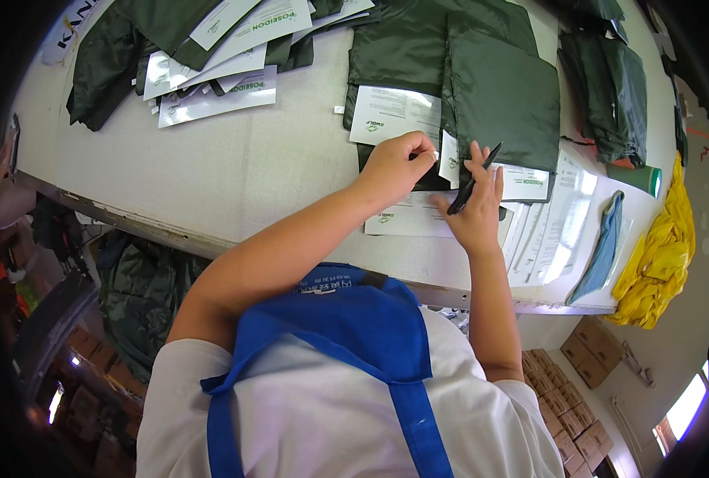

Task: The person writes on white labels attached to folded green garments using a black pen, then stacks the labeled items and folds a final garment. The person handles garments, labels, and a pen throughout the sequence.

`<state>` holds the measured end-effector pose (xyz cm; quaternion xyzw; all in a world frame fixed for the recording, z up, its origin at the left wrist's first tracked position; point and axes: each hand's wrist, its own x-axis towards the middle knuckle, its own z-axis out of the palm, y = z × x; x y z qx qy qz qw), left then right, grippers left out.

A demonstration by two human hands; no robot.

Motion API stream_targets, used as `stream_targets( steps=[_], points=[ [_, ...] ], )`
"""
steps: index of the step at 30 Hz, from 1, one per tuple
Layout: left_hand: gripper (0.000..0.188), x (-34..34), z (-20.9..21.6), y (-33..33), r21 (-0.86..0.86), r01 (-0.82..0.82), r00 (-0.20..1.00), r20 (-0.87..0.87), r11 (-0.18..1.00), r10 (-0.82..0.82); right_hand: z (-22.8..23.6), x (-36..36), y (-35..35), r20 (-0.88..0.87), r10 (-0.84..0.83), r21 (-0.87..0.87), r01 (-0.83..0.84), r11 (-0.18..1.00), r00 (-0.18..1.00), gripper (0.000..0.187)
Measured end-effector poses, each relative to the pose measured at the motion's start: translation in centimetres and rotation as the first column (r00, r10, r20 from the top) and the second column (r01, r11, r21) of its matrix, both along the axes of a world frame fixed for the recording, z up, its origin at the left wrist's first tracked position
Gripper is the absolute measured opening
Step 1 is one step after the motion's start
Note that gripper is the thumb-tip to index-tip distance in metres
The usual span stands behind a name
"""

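Two folded dark green garments [504,95] lie side by side on the table, with printed white cards [394,114] tucked into them. Over the near edge of the left stack, my left hand [398,166] is closed in a pinch on what looks like a small white tag [436,156]. A narrow white card [448,159] stands tilted just right of those fingertips. My right hand [476,209] holds a slim black pen [475,181] slanting across the palm, its fingers partly stretched. Another white card [410,216] lies flat below the stack, beside my right thumb.
More green garments [103,72] and a fanned pile of white cards [219,99] occupy the far left. At right are bagged dark green packs [605,95], paper sheets [557,223], a blue cloth strip [600,247] and a yellow cloth [659,247]. The table's near edge [147,223] runs before me.
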<state>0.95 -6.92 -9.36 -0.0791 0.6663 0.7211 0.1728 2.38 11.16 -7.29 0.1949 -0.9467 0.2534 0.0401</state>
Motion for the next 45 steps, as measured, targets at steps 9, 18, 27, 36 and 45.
stream_targets(
  steps=[9, 18, 27, 36, 45],
  points=[
    [0.037, -2.0, -2.6, -7.5, -0.63, -0.46, 0.885, -0.377, 0.625, 0.272, 2.0, -3.3, 0.5, -0.026, -0.281, -0.25, 0.266, 0.931, 0.959, 0.02],
    [0.027, -3.4, 0.2, -6.9, -0.087, -0.156, 0.975, 0.148, 0.984, 0.168, 1.2, -3.6, -1.9, -0.073, -0.06, -0.286, 0.037, 0.958, 0.996, 0.019],
    [0.02, -0.4, 3.1, -2.9, 0.218, 0.044, 0.989, 0.126, 0.975, -0.072, 0.9, -3.8, -2.2, -0.198, 0.09, -0.243, -0.138, 0.96, 0.976, 0.034],
    [0.069, 2.4, 0.4, -6.6, 0.187, -0.223, 0.944, 0.285, 0.957, 0.164, 2.0, 3.2, -2.0, -0.006, 0.364, -0.106, -0.362, 0.926, 0.931, 0.036],
    [0.074, 4.1, 0.4, -7.2, -0.367, -0.024, 0.999, 0.03, 0.93, 0.038, 4.5, -1.4, 2.1, 0.126, 0.17, -0.301, -0.126, 0.945, 0.977, 0.046]
  ],
)
